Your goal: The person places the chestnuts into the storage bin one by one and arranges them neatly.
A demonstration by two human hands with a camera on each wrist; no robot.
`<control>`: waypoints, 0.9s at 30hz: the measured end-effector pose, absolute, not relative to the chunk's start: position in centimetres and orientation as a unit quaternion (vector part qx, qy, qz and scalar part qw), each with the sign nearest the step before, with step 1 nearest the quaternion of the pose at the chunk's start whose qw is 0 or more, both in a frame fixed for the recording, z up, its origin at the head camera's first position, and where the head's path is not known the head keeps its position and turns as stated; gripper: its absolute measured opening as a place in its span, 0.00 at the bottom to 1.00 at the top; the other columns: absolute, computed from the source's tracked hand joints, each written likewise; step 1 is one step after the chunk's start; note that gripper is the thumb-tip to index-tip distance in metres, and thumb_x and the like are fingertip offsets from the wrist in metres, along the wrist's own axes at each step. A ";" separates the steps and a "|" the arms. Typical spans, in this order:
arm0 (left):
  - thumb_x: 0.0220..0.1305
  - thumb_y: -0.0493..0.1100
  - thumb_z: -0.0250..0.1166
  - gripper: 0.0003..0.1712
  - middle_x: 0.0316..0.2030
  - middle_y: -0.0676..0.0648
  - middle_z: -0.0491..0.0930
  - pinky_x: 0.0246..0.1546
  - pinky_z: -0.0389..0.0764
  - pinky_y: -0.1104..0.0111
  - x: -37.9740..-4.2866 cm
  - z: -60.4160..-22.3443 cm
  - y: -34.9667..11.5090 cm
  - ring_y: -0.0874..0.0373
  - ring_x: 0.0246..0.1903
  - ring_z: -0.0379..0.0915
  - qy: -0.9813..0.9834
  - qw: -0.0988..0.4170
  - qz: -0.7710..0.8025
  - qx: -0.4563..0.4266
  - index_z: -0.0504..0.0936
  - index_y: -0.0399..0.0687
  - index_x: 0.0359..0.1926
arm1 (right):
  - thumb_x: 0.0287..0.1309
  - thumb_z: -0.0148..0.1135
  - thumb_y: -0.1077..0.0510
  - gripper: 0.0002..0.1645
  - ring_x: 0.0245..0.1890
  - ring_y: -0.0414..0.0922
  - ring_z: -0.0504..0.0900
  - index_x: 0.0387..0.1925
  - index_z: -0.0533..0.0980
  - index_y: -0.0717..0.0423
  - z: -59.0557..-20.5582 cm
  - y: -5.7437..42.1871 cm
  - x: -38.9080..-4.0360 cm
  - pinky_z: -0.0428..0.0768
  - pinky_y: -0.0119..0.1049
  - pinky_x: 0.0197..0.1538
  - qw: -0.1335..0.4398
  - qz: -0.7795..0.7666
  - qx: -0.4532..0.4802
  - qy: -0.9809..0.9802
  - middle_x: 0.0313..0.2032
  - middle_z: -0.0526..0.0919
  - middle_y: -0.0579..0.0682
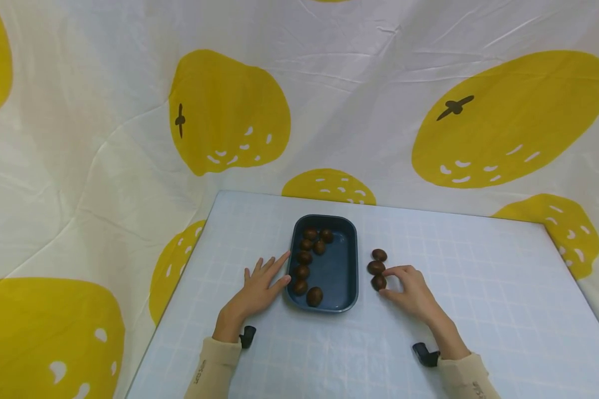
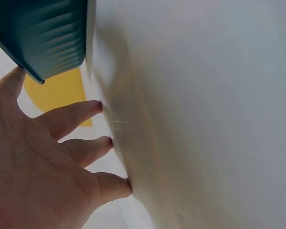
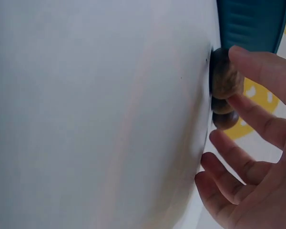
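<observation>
A dark blue rectangular tray has several glossy dark brown nuts, perhaps chestnuts, along its left side and at its bottom. To its right, three more such nuts stand in a short row on the table. My right hand pinches the nearest nut of that row between thumb and index finger, its other fingers spread near the tabletop in the right wrist view. My left hand lies with spread fingers at the tray's left side, thumb and index finger touching it. In the left wrist view the other fingertips rest on the table.
The table has a pale cloth with a faint grid. Behind it and to the left hangs a white sheet with large yellow fruit prints. The middle nut and far nut stand close beyond the pinched one.
</observation>
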State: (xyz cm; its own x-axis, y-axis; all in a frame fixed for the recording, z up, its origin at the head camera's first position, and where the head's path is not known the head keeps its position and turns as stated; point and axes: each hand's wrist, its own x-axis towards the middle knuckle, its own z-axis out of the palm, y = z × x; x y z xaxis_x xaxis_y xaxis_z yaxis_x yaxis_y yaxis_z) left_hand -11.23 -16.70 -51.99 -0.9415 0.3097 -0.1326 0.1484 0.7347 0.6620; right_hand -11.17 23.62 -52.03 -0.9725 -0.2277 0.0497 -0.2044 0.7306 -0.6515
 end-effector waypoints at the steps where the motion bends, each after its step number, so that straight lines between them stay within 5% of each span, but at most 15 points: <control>1: 0.72 0.72 0.44 0.36 0.76 0.41 0.53 0.63 0.29 0.29 -11.2 -52.0 -16.7 0.32 0.74 0.34 0.924 0.117 0.343 0.125 0.47 0.84 0.77 | 0.51 0.77 0.60 0.22 0.55 0.61 0.71 0.49 0.82 0.60 -52.1 23.6 -11.2 0.71 0.61 0.56 0.018 -0.344 -0.115 0.932 0.51 0.77 0.62; 27: 0.72 0.72 0.44 0.36 0.76 0.42 0.52 0.63 0.28 0.30 -11.3 -52.1 -16.8 0.32 0.74 0.33 0.924 0.121 0.341 0.126 0.47 0.83 0.77 | 0.46 0.80 0.52 0.24 0.50 0.62 0.71 0.44 0.81 0.55 -52.6 22.7 -11.0 0.72 0.58 0.49 0.006 -0.279 -0.105 0.955 0.49 0.76 0.63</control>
State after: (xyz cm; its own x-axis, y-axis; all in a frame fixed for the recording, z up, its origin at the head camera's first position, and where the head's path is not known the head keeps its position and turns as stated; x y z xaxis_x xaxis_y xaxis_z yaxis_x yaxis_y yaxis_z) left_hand -11.33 -16.78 -52.08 -0.9394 0.3143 -0.1370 0.1499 0.7359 0.6603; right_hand -10.99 22.74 -52.64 -0.9780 -0.2033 0.0466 -0.1964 0.8229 -0.5332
